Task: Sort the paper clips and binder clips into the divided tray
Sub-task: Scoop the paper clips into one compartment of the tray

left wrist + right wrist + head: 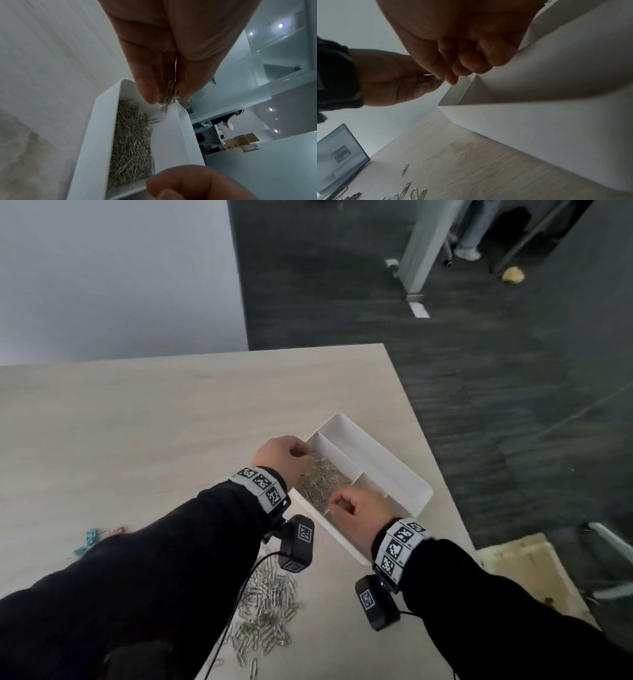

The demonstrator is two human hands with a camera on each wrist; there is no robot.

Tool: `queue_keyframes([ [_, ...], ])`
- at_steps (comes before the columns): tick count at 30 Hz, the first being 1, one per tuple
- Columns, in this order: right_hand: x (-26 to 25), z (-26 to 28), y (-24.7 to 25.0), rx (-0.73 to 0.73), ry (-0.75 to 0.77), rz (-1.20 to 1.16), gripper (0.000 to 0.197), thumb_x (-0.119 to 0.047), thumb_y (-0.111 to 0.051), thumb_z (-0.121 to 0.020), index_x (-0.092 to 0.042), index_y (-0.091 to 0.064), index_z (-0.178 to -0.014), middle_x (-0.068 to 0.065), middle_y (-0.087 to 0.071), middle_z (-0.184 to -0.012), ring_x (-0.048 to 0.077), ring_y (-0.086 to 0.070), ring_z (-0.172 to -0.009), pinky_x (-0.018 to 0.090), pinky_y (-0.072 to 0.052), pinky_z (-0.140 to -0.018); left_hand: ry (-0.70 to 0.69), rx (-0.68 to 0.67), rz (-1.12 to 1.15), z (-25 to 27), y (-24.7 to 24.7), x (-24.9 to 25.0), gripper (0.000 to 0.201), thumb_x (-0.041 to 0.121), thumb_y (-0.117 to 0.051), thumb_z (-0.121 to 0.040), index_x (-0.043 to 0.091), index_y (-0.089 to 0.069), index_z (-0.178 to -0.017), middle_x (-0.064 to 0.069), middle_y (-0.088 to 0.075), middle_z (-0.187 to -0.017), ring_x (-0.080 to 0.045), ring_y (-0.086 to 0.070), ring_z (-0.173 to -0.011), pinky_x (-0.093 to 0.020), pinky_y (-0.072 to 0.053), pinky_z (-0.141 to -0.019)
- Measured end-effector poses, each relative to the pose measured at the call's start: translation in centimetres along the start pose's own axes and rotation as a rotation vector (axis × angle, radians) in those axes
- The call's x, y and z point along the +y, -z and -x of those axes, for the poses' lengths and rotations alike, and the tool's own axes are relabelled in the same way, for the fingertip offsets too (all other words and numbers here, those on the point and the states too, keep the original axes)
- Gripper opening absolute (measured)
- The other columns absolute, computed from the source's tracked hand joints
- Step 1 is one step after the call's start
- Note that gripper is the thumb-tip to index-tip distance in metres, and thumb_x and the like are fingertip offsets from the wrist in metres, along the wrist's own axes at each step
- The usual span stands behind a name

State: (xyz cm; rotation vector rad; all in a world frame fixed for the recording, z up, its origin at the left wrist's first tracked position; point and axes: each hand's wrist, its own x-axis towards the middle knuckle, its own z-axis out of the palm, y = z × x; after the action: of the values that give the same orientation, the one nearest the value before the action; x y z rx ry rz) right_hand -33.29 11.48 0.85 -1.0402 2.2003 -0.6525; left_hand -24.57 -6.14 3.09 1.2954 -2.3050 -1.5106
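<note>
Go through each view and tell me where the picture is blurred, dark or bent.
Head view: evenly lit but soft; table edges bow with the wide lens. Left wrist view: the paper clips in the left hand's fingers smear with motion, while those in the tray stay sharper; ceiling lights glare. Right wrist view: the right hand is dark and backlit, the tray wall soft.

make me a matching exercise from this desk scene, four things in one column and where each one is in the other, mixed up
Things:
1. left hand
2. right hand
3. loose silver paper clips
4. coloured clips

Places:
A. on the table between the two forearms
B. over the near end of the tray's clip-filled compartment
C. on the table at the far left, partly behind the left sleeve
D. over the far end of that compartment, pinching a bunch of silver clips

Pairs: 1-D, 2-B, 3-A, 4-C
</note>
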Motion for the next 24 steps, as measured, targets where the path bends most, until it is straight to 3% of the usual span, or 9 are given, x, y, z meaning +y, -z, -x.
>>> queue_keyframes([
  [2, 0.0, 0.2, -0.3, -0.006, 0.016, -0.005, 0.01, -0.027, -0.058, -0.089, -0.021, -0.066, -0.088, -0.011, -0.055, -0.061, -0.001, -0.047, -0.055, 0.013, -0.036, -0.053, -0.012, 0.005, 0.021, 0.1, -0.2, 0.0, 0.014, 0.031, -0.069, -0.083, 0.026, -0.068, -0.096, 0.011, -0.072, -0.09, -0.019, -0.072, -0.063, -0.032, -0.061, -0.065],
  [5, 0.1, 0.4, -0.8, -0.001, 0.036, 0.01, 0.008, -0.028, -0.059, -0.086, -0.024, -0.066, -0.084, -0.012, -0.058, -0.061, 0.0, -0.05, -0.056, 0.016, -0.04, -0.055, -0.023, 0.029, -0.011, 0.6, 0.4, -1.6, 0.018, 0.035, -0.064, -0.085, 0.031, -0.068, -0.102, 0.014, -0.071, -0.094, -0.012, -0.069, -0.074, -0.033, -0.059, -0.074],
  [7, -0.1, 0.6, -1.3, -0.02, 0.037, 0.006, 0.009, -0.031, -0.06, -0.085, -0.025, -0.066, -0.083, -0.011, -0.062, -0.064, 0.003, -0.055, -0.06, 0.022, -0.046, -0.06, -0.01, 0.043, -0.02, 1.3, 1.2, -3.2, 0.016, 0.029, -0.062, -0.087, 0.03, -0.07, -0.101, 0.014, -0.07, -0.094, -0.012, -0.066, -0.077, -0.036, -0.059, -0.078],
  [9, -0.7, 0.7, -1.9, -0.054, 0.06, 0.036, 0.011, -0.033, -0.059, -0.086, -0.025, -0.066, -0.085, -0.01, -0.064, -0.067, 0.004, -0.056, -0.062, 0.024, -0.048, -0.061, 0.044, 0.04, -0.1, 2.2, 2.2, -5.3, 0.023, 0.017, -0.056, -0.089, 0.027, -0.07, -0.104, 0.009, -0.07, -0.101, -0.014, -0.062, -0.078, -0.03, -0.054, -0.08],
  [11, -1.5, 0.8, -2.9, -0.089, 0.097, 0.073, 0.011, -0.035, -0.059, -0.086, -0.026, -0.066, -0.086, -0.01, -0.064, -0.069, 0.001, -0.054, -0.06, 0.02, -0.044, -0.059, 0.104, 0.014, -0.198, 3.2, 3.5, -7.6, 0.037, 0.008, -0.05, -0.087, 0.028, -0.068, -0.113, 0.006, -0.067, -0.115, -0.015, -0.061, -0.091, -0.026, -0.049, -0.084],
  [13, -2.3, 0.8, -4.2, -0.133, 0.124, 0.063, 0.008, -0.03, -0.061, -0.086, -0.024, -0.066, -0.088, -0.011, -0.062, -0.068, -0.001, -0.051, -0.059, 0.016, -0.04, -0.058, 0.146, -0.039, -0.33, 4.4, 5.0, -10.0, 0.046, 0.006, -0.048, -0.086, 0.026, -0.063, -0.124, 0.001, -0.058, -0.13, -0.019, -0.058, -0.109, -0.029, -0.046, -0.097],
  [16, -3.5, 0.7, -6.1, -0.238, 0.154, 0.115, 0.015, -0.027, -0.062, -0.084, -0.024, -0.064, -0.098, -0.008, -0.061, -0.071, 0.004, -0.053, -0.065, 0.027, -0.048, -0.068, 0.208, -0.082, -0.524, 6.6, 7.0, -13.3, 0.053, 0.01, -0.049, -0.086, 0.024, -0.053, -0.136, -0.002, -0.043, -0.144, -0.023, -0.047, -0.127, -0.035, -0.037, -0.11],
  [19, -4.2, 0.4, -7.5, -0.346, 0.13, 0.317, 0.036, -0.04, -0.06, -0.083, -0.029, -0.055, -0.117, -0.009, -0.06, -0.084, 0.012, -0.055, -0.079, 0.031, -0.049, -0.079, 0.266, -0.104, -0.634, 8.8, 8.5, -15.2, 0.06, 0.01, -0.047, -0.084, 0.026, -0.044, -0.142, -0.001, -0.037, -0.147, -0.025, -0.04, -0.13, -0.035, -0.036, -0.109],
  [24, -5.1, 0.4, -9.7, -0.426, 0.084, 0.419, 0.047, -0.036, -0.065, -0.079, -0.025, -0.052, -0.123, -0.007, -0.048, -0.094, 0.014, -0.047, -0.084, 0.025, -0.036, -0.074, 0.252, -0.151, -0.658, 11.8, 8.8, -16.2, 0.07, 0.0, -0.042, -0.079, 0.031, -0.041, -0.142, 0.0, -0.035, -0.143, -0.024, -0.041, -0.122, -0.033, -0.045, -0.101],
])
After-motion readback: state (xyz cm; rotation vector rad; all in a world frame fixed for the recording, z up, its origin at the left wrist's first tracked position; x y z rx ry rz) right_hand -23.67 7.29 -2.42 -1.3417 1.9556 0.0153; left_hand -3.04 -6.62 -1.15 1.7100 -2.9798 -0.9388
